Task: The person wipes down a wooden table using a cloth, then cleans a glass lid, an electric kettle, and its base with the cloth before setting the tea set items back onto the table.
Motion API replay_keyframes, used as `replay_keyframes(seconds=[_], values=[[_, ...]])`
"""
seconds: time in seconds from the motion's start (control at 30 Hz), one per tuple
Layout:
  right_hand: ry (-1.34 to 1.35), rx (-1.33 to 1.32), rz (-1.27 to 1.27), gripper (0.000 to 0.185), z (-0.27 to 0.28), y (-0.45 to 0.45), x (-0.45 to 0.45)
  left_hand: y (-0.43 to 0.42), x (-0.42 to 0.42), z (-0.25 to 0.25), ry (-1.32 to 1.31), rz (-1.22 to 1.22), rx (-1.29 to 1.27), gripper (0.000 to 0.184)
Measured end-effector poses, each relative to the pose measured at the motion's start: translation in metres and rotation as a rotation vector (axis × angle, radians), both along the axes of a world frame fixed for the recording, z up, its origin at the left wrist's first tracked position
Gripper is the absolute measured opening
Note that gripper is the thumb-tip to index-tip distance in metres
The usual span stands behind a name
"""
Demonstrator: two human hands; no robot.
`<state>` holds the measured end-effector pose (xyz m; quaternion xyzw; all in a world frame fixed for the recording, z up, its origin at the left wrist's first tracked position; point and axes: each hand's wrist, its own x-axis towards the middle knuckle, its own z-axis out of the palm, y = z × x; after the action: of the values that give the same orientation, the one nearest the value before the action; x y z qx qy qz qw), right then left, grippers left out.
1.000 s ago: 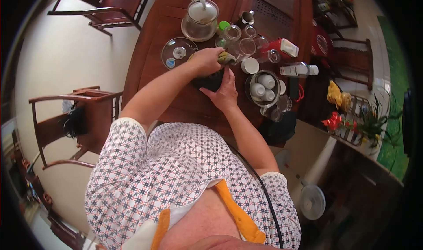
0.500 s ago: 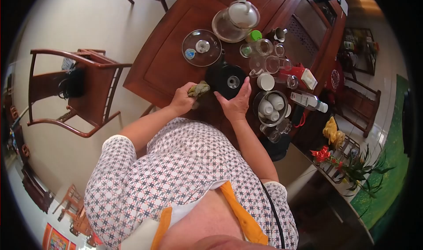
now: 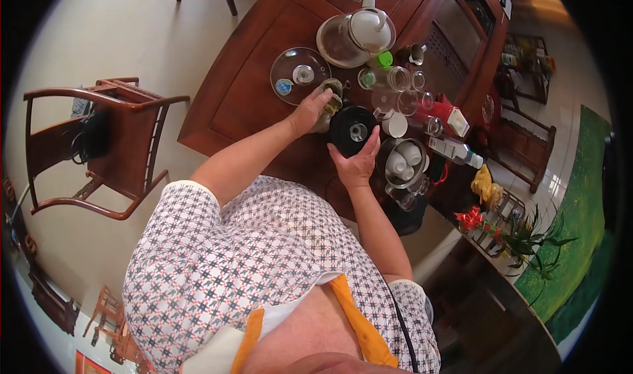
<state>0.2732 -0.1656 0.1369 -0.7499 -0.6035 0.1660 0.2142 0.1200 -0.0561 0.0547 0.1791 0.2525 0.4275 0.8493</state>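
Note:
My left hand (image 3: 310,113) is closed on a crumpled green-brown cloth (image 3: 331,95), beside the left edge of a round black object (image 3: 343,135) with a clear knob-like centre. Around the lower right rim of that object curl the fingers and thumb of my right hand (image 3: 357,166). Just beyond the cloth lies a round glass lid or plate (image 3: 289,65) with a blue sticker. A white cup (image 3: 395,124) is right of the black object, and a clear bowl (image 3: 383,165) nearby holds several small white cups (image 3: 410,153).
A glass kettle (image 3: 336,43) with a white lid stands farther back. Right of it are a green-capped jar (image 3: 384,59), a metal pitcher (image 3: 416,54), several glass vessels (image 3: 399,78), a red box (image 3: 448,115) and a clear bottle (image 3: 450,150). A wooden chair (image 3: 122,156) stands left.
The black object has come into clear view, its centre facing up. My left hand first moved the cloth down and left, then back up beside it. The camera view has also turned.

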Motion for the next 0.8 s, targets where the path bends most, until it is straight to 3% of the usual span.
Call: replay_keyframes(seconds=[0.13, 0.33, 0.47, 0.6, 0.8], values=[[0.015, 0.009, 0.08, 0.125, 0.002, 0.0, 0.01, -0.021, -0.011, 0.014, 0.208, 0.058, 0.051, 0.042], [-0.062, -0.031, 0.439, 0.125, 0.019, -0.002, 0.04, -0.066, -0.072, 0.014, 0.11, -0.017, -0.239, 0.042], [-0.114, -0.106, 0.346, 0.126, 0.044, 0.0, 0.022, -0.058, -0.079, 0.008, -0.075, 0.14, -0.447, 0.044], [-0.088, -0.112, 0.271, 0.128, 0.028, -0.006, 0.014, -0.029, -0.058, 0.006, -0.298, 0.067, -0.299, 0.041], [-0.119, -0.074, 0.337, 0.13, 0.023, -0.007, 0.028, -0.03, -0.028, 0.012, -0.133, -0.029, -0.28, 0.048]])
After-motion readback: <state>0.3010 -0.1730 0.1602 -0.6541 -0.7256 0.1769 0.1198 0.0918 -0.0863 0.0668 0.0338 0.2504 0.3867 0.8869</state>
